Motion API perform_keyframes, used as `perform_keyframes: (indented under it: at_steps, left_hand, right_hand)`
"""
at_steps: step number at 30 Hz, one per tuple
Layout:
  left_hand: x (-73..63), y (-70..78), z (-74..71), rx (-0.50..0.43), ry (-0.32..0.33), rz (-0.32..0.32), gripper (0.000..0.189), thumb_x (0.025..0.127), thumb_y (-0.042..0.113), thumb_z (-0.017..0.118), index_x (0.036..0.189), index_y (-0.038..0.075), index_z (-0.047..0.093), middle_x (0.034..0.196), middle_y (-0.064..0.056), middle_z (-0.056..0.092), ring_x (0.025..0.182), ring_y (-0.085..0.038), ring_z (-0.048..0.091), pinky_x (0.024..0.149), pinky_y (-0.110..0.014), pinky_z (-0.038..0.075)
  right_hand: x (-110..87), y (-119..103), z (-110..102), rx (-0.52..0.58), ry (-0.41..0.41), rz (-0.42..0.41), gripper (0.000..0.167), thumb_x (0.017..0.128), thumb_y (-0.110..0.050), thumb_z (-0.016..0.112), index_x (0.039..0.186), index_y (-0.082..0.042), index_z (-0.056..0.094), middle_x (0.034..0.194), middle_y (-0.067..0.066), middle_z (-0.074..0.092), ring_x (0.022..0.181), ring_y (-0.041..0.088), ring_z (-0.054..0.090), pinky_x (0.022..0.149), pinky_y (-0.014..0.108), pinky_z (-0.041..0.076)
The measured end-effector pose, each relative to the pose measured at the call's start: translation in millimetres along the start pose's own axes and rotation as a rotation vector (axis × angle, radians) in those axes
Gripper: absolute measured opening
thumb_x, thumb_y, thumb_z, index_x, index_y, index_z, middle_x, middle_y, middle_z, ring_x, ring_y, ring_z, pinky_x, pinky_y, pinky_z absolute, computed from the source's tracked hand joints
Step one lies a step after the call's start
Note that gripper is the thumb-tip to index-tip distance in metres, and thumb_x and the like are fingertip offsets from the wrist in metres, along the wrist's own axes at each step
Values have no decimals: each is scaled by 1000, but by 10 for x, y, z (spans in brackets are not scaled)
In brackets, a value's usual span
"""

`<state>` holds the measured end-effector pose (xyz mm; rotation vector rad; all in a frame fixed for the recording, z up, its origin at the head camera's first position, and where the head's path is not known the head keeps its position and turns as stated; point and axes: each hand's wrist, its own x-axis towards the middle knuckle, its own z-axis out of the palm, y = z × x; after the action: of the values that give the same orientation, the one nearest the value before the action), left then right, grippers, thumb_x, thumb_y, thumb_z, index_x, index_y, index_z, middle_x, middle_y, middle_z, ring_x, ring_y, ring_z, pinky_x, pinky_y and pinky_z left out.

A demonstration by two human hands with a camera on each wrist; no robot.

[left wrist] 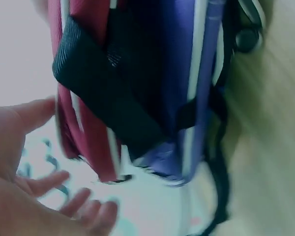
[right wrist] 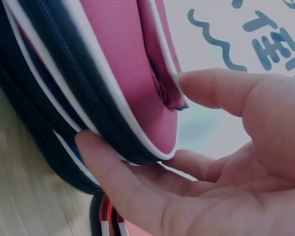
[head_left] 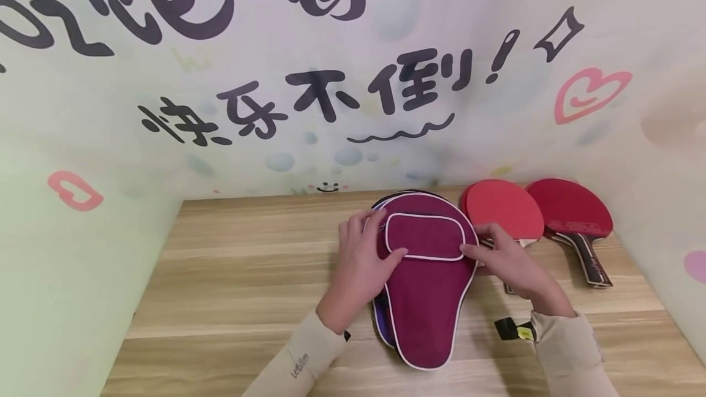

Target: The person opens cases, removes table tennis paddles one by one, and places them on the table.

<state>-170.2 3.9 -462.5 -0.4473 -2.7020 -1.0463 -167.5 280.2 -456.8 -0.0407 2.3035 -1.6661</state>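
A maroon table tennis bat case with white piping lies on top of a stack of cases, its handle end towards me. Below it, at the left side, shows a purple-blue case. My left hand is at the upper left edge of the maroon case, thumb touching its pocket and fingers spread in the left wrist view. With my right hand I hold the case's right edge, thumb at the pocket and fingers along the zipped side. A black strap hangs between the cases.
To the right of the cases lie red table tennis bats, a lighter one and a darker one with a black handle. A black strap piece with a yellow label is by the right wrist. A printed backdrop stands behind the wooden table.
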Motion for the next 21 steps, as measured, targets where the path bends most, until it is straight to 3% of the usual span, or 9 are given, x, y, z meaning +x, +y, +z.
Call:
perform_keyframes:
  at_steps: [3, 5, 6, 8, 11, 15, 17, 21]
  left_hand:
    - [-85, 127, 25, 222, 18, 271, 52, 90, 32, 77, 138, 19, 62, 147, -6, 53, 135, -29, 47, 112, -46, 43]
    - [-136, 207, 62, 332, -36, 401, 49, 91, 38, 75, 137, 22, 64, 151, -5, 52, 141, -29, 45, 117, -48, 40]
    - [-159, 243, 84, 367, -89, 434, 52, 92, 44, 73, 138, 24, 63, 154, -4, 49, 146, -29, 41, 120, -48, 37]
    - [-191, 295, 124, 425, -198, 451, 62, 91, 58, 69, 144, 27, 58, 160, -3, 42, 153, -29, 33, 125, -49, 31]
    - [-216, 321, 170, 472, -309, 405, 75, 87, 70, 65, 150, 31, 50, 165, -2, 35, 157, -29, 25, 128, -48, 25]
    - [-224, 317, 206, 518, -345, 381, 77, 87, 73, 61, 152, 33, 48, 166, -2, 36, 157, -29, 27, 129, -44, 24]
    - [-231, 319, 223, 549, -350, 392, 76, 89, 74, 57, 152, 33, 48, 166, -2, 37, 157, -29, 27, 129, -43, 24]
    - [-250, 327, 262, 595, -337, 418, 75, 90, 76, 54, 151, 33, 49, 164, -3, 39, 157, -28, 29, 129, -42, 24]
  right_hand:
    - [-1, 8, -10, -29, -5, 10, 55, 101, -17, 62, 139, 12, 33, 136, 29, 46, 97, 4, 65, 80, 35, 63]
    - [-3, 5, -20, -61, -9, 7, 56, 102, -18, 62, 140, 12, 34, 137, 29, 47, 99, 7, 66, 80, 35, 63]
    - [-5, 0, -27, -84, -11, 5, 56, 102, -19, 62, 140, 12, 34, 137, 29, 47, 100, 9, 66, 80, 35, 63]
    - [-8, -15, -44, -131, -21, 4, 57, 102, -21, 62, 139, 12, 36, 138, 30, 48, 103, 15, 67, 80, 34, 63]
    - [-2, -65, -76, -250, -39, 3, 58, 102, -25, 62, 140, 12, 38, 139, 31, 50, 107, 25, 68, 81, 36, 62]
    - [65, -286, -111, -524, -8, -35, 66, 102, -32, 61, 143, 16, 40, 141, 36, 51, 116, 46, 64, 92, 53, 58]
    - [125, -460, -91, -639, 22, -75, 66, 101, -33, 62, 142, 16, 44, 141, 36, 52, 123, 51, 59, 99, 60, 52]
    - [313, -790, 45, -757, -5, -215, 46, 100, -23, 63, 134, 8, 58, 126, 26, 65, 115, 42, 63, 101, 59, 51]
